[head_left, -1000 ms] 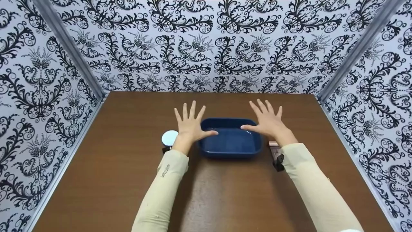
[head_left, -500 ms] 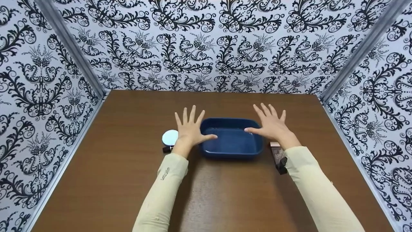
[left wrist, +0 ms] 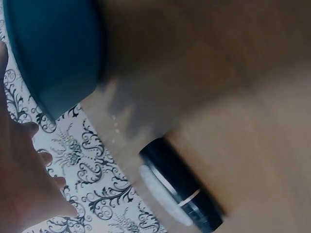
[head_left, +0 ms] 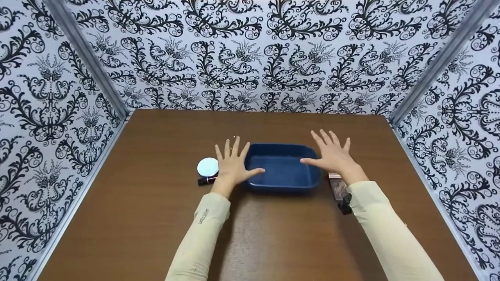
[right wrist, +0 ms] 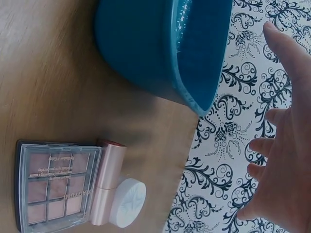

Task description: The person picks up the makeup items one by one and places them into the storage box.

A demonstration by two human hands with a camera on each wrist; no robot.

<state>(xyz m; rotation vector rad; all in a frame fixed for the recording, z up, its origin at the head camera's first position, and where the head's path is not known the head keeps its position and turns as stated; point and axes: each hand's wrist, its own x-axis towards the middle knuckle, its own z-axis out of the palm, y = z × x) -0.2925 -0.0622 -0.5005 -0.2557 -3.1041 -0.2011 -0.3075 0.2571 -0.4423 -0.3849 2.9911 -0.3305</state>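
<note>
Both hands hover with fingers spread and nothing held. My left hand (head_left: 233, 169) overlaps the left end of a blue rectangular basin (head_left: 283, 171) in the head view. Across from it, my right hand (head_left: 335, 157) is over the basin's right end, thumb pointing inward. Beside my left wrist lie a white round disc (head_left: 208, 167) and a black tube with a silver band (left wrist: 180, 184). Under my right wrist are an eyeshadow palette (right wrist: 57, 187) with a clear lid, a rose-gold tube (right wrist: 108, 183) and a small white round container (right wrist: 128, 203).
The brown wooden table (head_left: 265, 242) carries these things. Patterned black-and-white panels (head_left: 250, 58) enclose its back and sides, joined by grey metal posts (head_left: 84, 54). A black device (head_left: 345, 204) sits by the right cuff.
Both hands have drawn slightly back toward the body, and the right one has shifted a little to the right. The fingers stay spread; the basin keeps its place.
</note>
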